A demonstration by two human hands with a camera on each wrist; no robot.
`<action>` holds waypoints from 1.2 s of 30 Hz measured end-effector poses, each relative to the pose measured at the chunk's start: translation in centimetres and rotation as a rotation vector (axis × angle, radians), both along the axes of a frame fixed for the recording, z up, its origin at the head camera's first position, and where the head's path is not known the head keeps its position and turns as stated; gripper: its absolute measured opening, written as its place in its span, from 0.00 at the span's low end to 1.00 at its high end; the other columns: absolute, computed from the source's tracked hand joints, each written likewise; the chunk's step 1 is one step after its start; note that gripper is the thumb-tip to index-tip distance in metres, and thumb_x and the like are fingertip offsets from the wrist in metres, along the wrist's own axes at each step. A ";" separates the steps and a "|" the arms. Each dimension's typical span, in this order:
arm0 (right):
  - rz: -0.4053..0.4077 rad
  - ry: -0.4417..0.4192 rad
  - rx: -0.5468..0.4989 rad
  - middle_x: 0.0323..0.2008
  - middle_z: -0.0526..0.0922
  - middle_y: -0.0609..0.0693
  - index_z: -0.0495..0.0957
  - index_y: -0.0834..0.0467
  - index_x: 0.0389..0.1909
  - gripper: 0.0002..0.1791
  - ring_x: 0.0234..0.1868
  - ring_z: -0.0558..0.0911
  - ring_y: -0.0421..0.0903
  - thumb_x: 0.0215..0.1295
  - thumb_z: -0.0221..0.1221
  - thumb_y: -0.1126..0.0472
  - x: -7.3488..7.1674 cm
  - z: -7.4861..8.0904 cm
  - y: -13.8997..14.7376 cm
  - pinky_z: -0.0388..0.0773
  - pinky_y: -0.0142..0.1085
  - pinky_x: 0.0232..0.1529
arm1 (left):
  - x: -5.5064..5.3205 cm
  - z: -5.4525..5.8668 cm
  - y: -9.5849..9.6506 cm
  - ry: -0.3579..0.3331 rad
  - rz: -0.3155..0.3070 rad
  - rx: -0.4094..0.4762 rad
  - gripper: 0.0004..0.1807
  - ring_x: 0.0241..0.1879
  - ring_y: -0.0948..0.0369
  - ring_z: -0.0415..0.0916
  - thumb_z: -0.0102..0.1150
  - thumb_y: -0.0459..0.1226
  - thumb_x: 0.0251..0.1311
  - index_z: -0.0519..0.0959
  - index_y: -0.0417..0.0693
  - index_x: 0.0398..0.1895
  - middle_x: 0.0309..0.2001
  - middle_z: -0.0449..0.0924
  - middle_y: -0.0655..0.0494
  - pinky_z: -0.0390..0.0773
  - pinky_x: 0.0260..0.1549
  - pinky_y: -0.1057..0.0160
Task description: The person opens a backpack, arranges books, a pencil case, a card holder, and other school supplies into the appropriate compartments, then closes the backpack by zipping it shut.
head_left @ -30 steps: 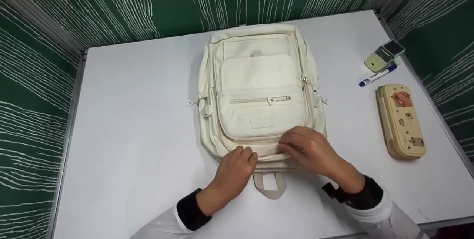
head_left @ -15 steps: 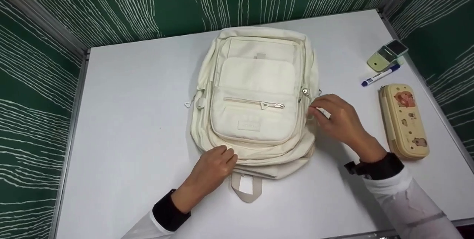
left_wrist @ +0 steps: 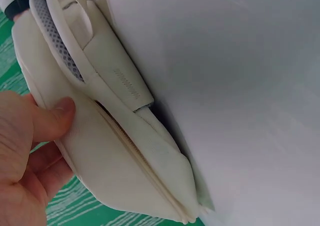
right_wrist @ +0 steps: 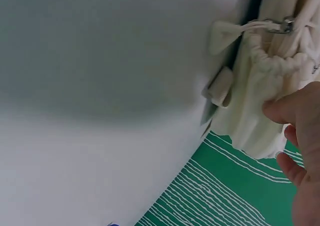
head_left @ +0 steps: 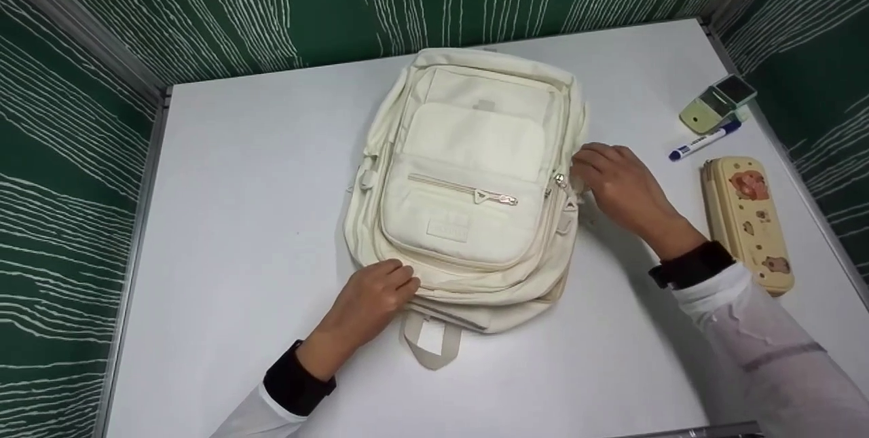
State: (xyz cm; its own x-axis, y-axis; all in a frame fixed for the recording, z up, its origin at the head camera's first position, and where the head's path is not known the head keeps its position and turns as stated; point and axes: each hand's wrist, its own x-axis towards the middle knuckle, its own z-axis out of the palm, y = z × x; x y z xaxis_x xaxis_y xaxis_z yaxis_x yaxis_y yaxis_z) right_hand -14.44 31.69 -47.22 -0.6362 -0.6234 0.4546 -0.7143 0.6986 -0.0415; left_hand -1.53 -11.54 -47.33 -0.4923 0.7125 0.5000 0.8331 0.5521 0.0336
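Note:
A cream backpack [head_left: 468, 146] lies front side up on the white table, its top handle loop [head_left: 434, 343] toward me. At the near left edge of the backpack, my left hand [head_left: 370, 299] pinches the fabric. The left wrist view shows this thumb [left_wrist: 64, 110] on top, with the other fingers partly hidden underneath. My right hand [head_left: 618, 183] is at the backpack's right side. In the right wrist view its thumb touches the gathered side pocket [right_wrist: 245, 110], and the other fingers stand apart from the thumb near the pocket's edge. A zipper pull [right_wrist: 225, 35] hangs beside the pocket.
To the right lie a cream pencil case [head_left: 757, 221] with animal prints, a blue-capped marker [head_left: 705, 140] and a small green device with a dark screen [head_left: 718, 104]. Green walls with white streaks [head_left: 326, 10] bound the table [head_left: 251, 173] behind and at the sides.
The backpack has turned slightly, its near end swinging left. My left hand has moved left with it. From the near edge, my right hand has moved up and right to the side pocket.

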 end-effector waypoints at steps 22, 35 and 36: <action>0.044 0.091 -0.009 0.30 0.85 0.56 0.83 0.64 0.32 0.12 0.30 0.85 0.56 0.53 0.59 0.81 4.1 -0.8 -1.8 0.80 0.51 0.42 | 0.6 0.2 -1.4 -0.047 0.280 0.060 0.22 0.57 0.37 0.79 0.64 0.18 0.49 0.84 0.35 0.50 0.53 0.83 0.35 0.75 0.62 0.39; 0.088 0.106 -0.005 0.26 0.82 0.56 0.84 0.66 0.33 0.07 0.24 0.81 0.56 0.52 0.67 0.74 7.1 -1.1 -3.7 0.74 0.46 0.24 | 2.7 -0.2 1.4 0.043 0.167 0.043 0.09 0.46 0.47 0.80 0.62 0.37 0.69 0.85 0.40 0.43 0.42 0.82 0.45 0.79 0.55 0.49; 0.087 0.105 -0.004 0.26 0.82 0.56 0.84 0.66 0.33 0.07 0.24 0.81 0.56 0.52 0.67 0.74 7.3 -1.1 -3.8 0.74 0.45 0.24 | 2.6 -0.1 1.4 0.049 0.165 0.037 0.08 0.45 0.48 0.80 0.61 0.36 0.70 0.85 0.40 0.42 0.40 0.82 0.46 0.79 0.54 0.51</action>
State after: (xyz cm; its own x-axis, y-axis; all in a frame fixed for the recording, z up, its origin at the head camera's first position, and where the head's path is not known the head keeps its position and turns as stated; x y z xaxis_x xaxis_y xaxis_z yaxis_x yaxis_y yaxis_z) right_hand -7.10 27.89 -48.28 -0.5287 -0.6723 0.5182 -0.7728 0.6338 0.0339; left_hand 1.09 -10.17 -47.46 -0.5759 0.6045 0.5504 0.7322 0.6809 0.0183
